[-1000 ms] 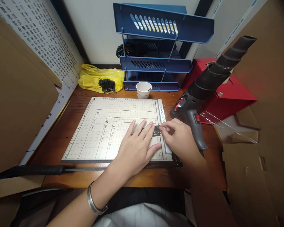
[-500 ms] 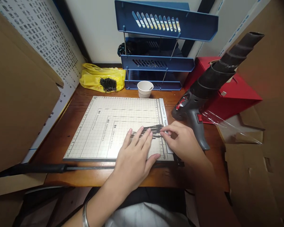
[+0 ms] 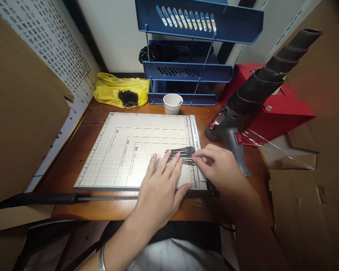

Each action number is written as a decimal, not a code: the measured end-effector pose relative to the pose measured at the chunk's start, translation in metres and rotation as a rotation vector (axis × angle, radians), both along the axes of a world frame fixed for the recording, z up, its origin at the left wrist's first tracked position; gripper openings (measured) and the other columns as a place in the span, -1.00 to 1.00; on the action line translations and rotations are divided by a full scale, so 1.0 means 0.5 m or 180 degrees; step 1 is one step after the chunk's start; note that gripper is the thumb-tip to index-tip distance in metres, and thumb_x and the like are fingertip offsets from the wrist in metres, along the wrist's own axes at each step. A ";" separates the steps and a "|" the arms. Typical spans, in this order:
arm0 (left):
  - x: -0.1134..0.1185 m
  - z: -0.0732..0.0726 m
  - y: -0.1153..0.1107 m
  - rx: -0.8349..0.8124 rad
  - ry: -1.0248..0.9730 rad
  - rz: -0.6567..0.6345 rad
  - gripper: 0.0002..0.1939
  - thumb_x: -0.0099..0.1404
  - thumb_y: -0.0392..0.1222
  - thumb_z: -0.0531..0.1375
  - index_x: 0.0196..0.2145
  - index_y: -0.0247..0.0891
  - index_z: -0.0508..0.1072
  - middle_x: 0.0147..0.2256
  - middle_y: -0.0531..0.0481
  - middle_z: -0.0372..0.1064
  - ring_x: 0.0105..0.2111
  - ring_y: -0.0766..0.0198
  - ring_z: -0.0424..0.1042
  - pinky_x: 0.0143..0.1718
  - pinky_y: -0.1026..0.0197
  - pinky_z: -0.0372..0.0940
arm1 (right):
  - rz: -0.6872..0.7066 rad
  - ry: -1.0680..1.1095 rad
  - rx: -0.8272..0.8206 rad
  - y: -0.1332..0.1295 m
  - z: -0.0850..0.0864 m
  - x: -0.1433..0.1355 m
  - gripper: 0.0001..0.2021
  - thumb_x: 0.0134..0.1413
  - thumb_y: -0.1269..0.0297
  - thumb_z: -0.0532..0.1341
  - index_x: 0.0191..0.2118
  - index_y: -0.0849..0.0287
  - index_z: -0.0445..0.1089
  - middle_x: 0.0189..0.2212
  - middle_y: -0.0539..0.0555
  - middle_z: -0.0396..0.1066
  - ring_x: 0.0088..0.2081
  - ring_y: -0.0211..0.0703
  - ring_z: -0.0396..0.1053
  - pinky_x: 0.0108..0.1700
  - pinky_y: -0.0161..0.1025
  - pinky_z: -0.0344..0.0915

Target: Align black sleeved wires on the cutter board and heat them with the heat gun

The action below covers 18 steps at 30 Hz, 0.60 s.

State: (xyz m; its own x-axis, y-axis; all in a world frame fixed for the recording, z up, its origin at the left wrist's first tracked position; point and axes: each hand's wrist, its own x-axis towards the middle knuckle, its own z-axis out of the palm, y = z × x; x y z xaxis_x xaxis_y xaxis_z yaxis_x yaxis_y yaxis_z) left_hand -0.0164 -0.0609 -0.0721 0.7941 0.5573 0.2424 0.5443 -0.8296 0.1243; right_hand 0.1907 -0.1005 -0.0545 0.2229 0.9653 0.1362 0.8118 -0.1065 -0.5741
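Observation:
Several thin black strands [image 3: 183, 152] lie side by side across the right part of a cream paper-cutter board [image 3: 101, 158] with printed grid lines. My left hand [image 3: 159, 184] rests flat on the board with its fingers apart, the fingertips over the left ends of the strands. At the strands' right ends, beside the white ruler strip [image 3: 193, 131], my right hand [image 3: 217, 163] has thumb and index finger pinched together on the end of a strand. The cutter's black-handled blade arm [image 3: 59, 198] lies along the board's front edge.
Behind the board stands a white paper cup [image 3: 172, 104]. A black bundle [image 3: 128, 98] lies on a yellow bag [image 3: 103, 90] at the back left. Blue tray shelves [image 3: 186, 71] rise behind. To the right are a grey heat gun [image 3: 234, 128] and a red box [image 3: 288, 109].
The camera view has shifted slightly. Both hands keep nearly the same places, and the strands near my right fingertips look slightly rearranged.

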 end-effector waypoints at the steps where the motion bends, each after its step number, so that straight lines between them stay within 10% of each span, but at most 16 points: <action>1: 0.006 -0.001 -0.002 -0.0001 -0.0004 -0.0015 -0.39 0.55 0.11 -0.12 0.33 -0.37 0.21 0.36 -0.06 0.12 0.37 -0.04 0.08 0.38 -0.25 -0.06 | 0.0004 -0.0013 0.0002 -0.001 0.002 0.000 -0.88 0.14 0.32 0.24 -0.32 0.06 0.55 -0.46 -0.04 0.35 -0.41 -0.26 0.30 -0.32 -0.24 0.16; 18: 0.035 0.003 0.007 -0.0041 -0.0055 -0.0023 -0.37 0.56 0.12 -0.15 0.31 -0.40 0.24 0.35 -0.08 0.15 0.37 -0.04 0.08 0.39 -0.25 -0.09 | -0.0121 -0.0125 0.0060 0.010 -0.011 -0.004 -0.88 0.17 0.32 0.23 -0.33 0.08 0.54 -0.51 -0.05 0.29 -0.46 -0.28 0.25 -0.36 -0.26 0.13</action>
